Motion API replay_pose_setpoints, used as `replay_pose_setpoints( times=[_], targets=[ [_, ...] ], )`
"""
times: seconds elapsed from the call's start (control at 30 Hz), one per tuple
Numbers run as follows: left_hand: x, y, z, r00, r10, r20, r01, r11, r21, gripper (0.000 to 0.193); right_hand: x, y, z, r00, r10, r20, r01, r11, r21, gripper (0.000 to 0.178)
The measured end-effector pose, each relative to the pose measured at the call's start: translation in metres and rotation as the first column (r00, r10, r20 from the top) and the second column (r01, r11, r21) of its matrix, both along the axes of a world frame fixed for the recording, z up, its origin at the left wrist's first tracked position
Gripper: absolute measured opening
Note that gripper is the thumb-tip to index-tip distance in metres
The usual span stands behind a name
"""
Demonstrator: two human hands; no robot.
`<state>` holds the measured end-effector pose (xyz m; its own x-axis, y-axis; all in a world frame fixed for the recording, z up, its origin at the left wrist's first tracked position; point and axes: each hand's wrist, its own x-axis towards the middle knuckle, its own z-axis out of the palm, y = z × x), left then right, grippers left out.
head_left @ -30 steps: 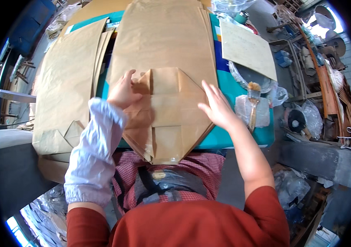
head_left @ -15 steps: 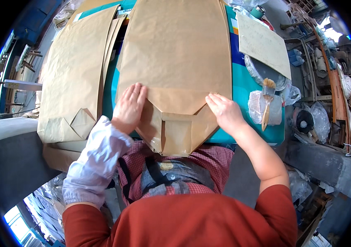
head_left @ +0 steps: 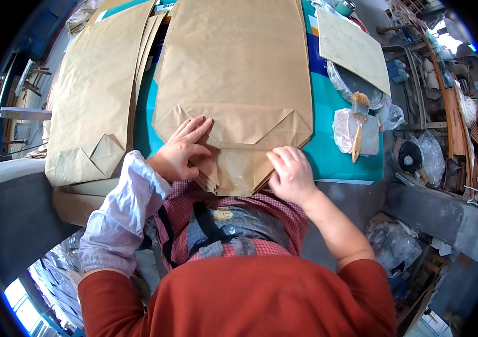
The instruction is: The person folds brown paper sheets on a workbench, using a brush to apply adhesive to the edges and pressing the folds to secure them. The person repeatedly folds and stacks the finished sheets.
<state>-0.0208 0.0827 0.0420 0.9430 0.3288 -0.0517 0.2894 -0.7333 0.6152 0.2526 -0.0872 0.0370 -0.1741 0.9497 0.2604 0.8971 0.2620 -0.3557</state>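
A large brown paper bag (head_left: 233, 62) lies flat on top of a stack of the same, its folded bottom end toward me. Diagonal creases mark both corners of that end, and a narrower flap (head_left: 238, 171) hangs over the near edge. My left hand (head_left: 180, 149) rests on the left side of the fold, fingers stretched out and thumb apart. At the flap's right edge, my right hand (head_left: 292, 174) has its fingers bent and closed on the paper; its fingertips are partly hidden.
Another stack of brown bags (head_left: 95, 84) lies at the left. On the teal table covering (head_left: 334, 151) at the right, a brush (head_left: 359, 121) rests on a plastic-wrapped block (head_left: 340, 132). Behind it are a round tub (head_left: 340, 81) and a pale board (head_left: 354, 45).
Both hands have moved inward and closer to me. Diagonal folds now show at the bag's corners, and the near flap looks narrower. My right hand's fingers have curled around its edge.
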Motion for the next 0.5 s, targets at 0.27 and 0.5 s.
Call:
replay_pose_setpoints(
  times=[0.27, 0.5],
  targets=[
    [-0.004, 0.007, -0.009, 0.942, 0.243, 0.232, -0.262, 0.964, 0.053, 0.019, 0.019, 0.018, -0.016, 0.883, -0.243, -0.403, 0.276, 0.961, 0.025, 0.012],
    [0.028, 0.014, -0.04, 0.747, 0.641, 0.178, -0.655, 0.755, 0.033, 0.015, 0.022, 0.059, -0.031, 0.842, -0.34, -0.419, 0.302, 0.941, -0.155, 0.018]
  ],
)
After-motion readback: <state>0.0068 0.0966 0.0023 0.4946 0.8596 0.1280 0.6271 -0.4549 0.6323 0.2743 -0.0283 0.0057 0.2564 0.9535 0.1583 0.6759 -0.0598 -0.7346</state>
